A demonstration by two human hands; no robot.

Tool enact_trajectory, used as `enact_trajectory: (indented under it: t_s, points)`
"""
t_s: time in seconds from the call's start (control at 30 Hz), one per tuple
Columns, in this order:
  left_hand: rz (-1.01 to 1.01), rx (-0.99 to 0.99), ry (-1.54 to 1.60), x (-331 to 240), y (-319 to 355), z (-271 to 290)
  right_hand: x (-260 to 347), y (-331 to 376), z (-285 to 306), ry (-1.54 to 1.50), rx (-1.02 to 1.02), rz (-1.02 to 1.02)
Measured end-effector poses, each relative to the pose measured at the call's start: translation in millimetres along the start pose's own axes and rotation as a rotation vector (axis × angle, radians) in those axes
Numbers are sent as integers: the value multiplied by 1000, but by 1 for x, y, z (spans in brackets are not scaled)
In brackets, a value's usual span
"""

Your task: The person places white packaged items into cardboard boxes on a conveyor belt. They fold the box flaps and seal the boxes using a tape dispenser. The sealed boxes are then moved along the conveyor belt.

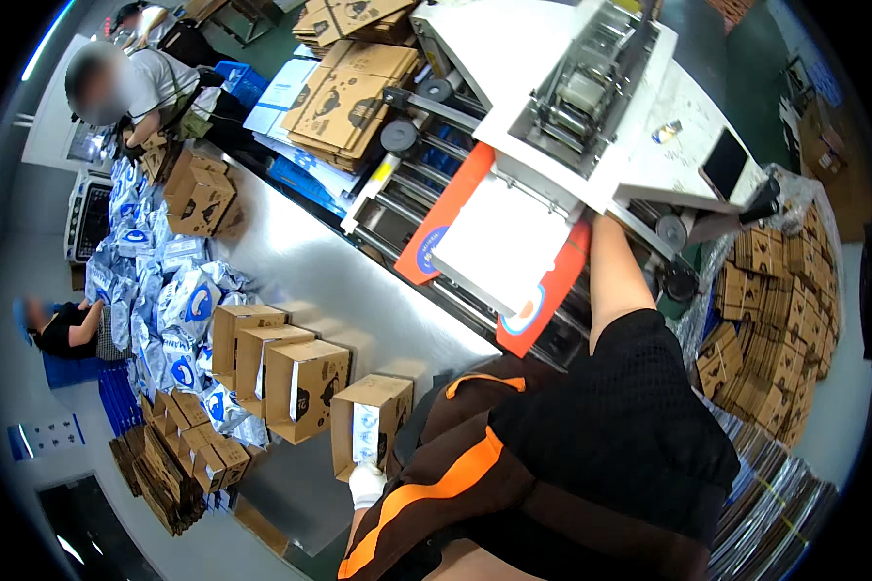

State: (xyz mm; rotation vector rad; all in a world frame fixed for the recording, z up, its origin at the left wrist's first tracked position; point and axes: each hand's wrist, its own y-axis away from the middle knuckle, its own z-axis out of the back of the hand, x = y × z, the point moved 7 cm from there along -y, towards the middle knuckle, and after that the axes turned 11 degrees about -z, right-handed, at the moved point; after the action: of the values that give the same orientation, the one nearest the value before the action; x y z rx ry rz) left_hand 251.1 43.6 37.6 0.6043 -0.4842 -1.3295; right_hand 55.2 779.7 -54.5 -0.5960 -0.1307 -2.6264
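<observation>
My left hand, in a white glove, is closed on the lower edge of an open cardboard box. A pale insert with bluish print shows inside that box. My bare right forearm reaches to the edge of a white taping machine; the machine's frame hides my right hand and its fingers. Close to that forearm, a white plate lies over the machine's red side panels and metal rollers.
Several open boxes line the metal table at left, beside heaped white-and-blue bags. Flattened cartons are stacked behind; bundled cartons stand at right. A phone rests on the machine. A co-worker handles a box at far left.
</observation>
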Motion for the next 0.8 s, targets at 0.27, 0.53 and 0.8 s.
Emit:
enact_trajectory:
  t_s: [0.27, 0.53, 0.8]
  points:
    - [15, 49, 77, 16, -12, -16, -21, -12, -9, -36, 41, -103]
    - [-17, 76, 31, 73, -63, -54, -19, -17, -13, -66, 48, -154]
    - [-63, 72, -31, 62, -76, -85, -27, -22, -9, -56, 22, -166]
